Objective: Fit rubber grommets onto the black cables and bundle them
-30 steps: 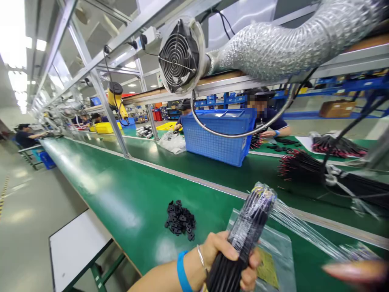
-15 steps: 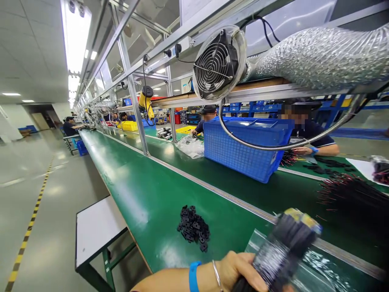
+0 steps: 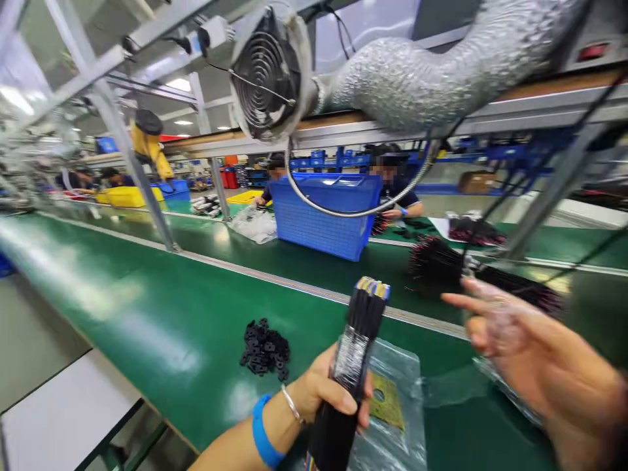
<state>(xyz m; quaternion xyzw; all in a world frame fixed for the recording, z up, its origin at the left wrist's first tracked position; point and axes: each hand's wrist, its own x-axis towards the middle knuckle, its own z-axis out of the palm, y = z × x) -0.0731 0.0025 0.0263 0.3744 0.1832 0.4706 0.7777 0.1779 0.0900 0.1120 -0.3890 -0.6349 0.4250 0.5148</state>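
In my left hand is a bundle of black cables, gripped round its lower part. The bundle tilts upward, with yellow and blue ends on top and a band of clear plastic wrap round its middle. My right hand is raised to the right, apart from the bundle, fingers spread and blurred by motion. Something shiny and clear shows about its fingers, too smeared to make out. Below the bundle lies a clear plastic bag, with a yellow square sponge showing beside the cables.
A pile of small black parts lies on the green bench. Beyond the metal strip stand a blue crate and a heap of black wires. A fan and flexible duct hang overhead. Co-workers sit opposite.
The view has swung right. The cable bundle now stands more upright in my left hand and is sharper. My right hand has come into view, and the sponge has become visible.
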